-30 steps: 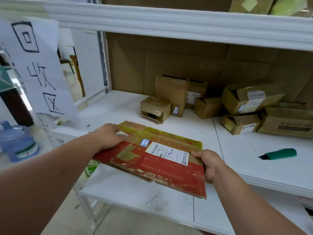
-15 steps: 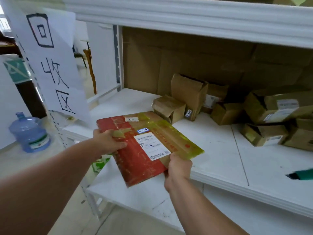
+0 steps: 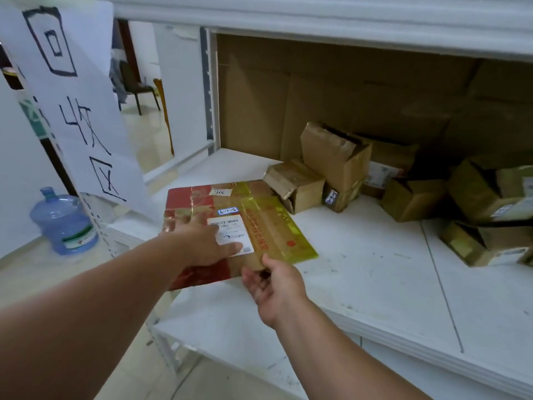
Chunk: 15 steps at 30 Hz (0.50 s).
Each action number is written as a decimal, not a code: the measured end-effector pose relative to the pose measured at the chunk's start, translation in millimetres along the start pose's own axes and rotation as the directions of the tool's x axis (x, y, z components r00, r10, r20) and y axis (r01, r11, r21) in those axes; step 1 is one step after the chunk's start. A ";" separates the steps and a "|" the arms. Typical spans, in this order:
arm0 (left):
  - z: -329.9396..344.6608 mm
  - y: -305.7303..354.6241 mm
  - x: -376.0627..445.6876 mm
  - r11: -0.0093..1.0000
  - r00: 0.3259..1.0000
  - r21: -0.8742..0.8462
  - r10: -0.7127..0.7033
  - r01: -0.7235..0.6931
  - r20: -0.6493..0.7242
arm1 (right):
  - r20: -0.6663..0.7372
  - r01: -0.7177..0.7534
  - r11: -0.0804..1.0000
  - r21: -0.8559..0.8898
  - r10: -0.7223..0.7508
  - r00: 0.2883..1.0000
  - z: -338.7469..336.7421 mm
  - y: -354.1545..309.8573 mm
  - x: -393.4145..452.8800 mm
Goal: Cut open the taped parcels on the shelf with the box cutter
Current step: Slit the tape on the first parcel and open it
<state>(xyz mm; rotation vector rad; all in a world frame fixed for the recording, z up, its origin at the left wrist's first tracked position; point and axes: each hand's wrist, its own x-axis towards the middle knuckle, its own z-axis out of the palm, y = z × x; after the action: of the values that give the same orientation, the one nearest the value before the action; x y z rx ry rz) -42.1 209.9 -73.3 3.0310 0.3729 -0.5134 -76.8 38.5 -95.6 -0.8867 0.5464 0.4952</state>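
Both hands steady one flat taped parcel at 12 o'clock: left hand presses flat, right hand pinches its near edge; likely light, stiff, tape-slick.

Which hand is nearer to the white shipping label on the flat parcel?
Left. The left hand lies on the shipping label, fingers partly covering it; the right hand holds the flat parcel at its near edge, below the label.

One flat parcel, two hands, one water bottle
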 end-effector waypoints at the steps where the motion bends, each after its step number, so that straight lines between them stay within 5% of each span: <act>1: -3.4 -0.9 3.4 1.000 0.999 0.004 0.028 -0.029 0.030 | 0.010 0.000 1.000 0.007 0.000 1.000 7.3 3.2 3.2; 6: -21.4 -28.3 19.8 0.962 0.944 -0.113 0.266 -0.248 0.196 | 0.030 0.022 0.999 0.028 -0.022 0.999 36.2 15.4 24.2; 10: -28.4 -39.1 30.3 0.898 0.904 0.193 0.342 -0.395 0.257 | 0.087 -0.075 0.968 -0.241 0.098 0.991 44.7 0.2 34.2; 13: -24.9 -42.6 40.3 0.830 0.896 0.336 0.401 -0.444 0.192 | 0.019 -0.061 0.717 -0.695 0.103 0.994 39.9 -28.8 32.1; 15: -22.7 -49.3 45.8 0.820 0.892 0.351 0.412 -0.452 0.184 | -0.032 0.050 0.556 -0.830 -0.136 0.990 40.9 -46.7 31.5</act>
<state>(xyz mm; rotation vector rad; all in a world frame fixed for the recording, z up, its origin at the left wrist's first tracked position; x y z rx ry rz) -4.9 270.0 -67.1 3.2724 -0.4822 -0.7710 -14.8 52.5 -67.2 -1.8666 0.3194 0.6258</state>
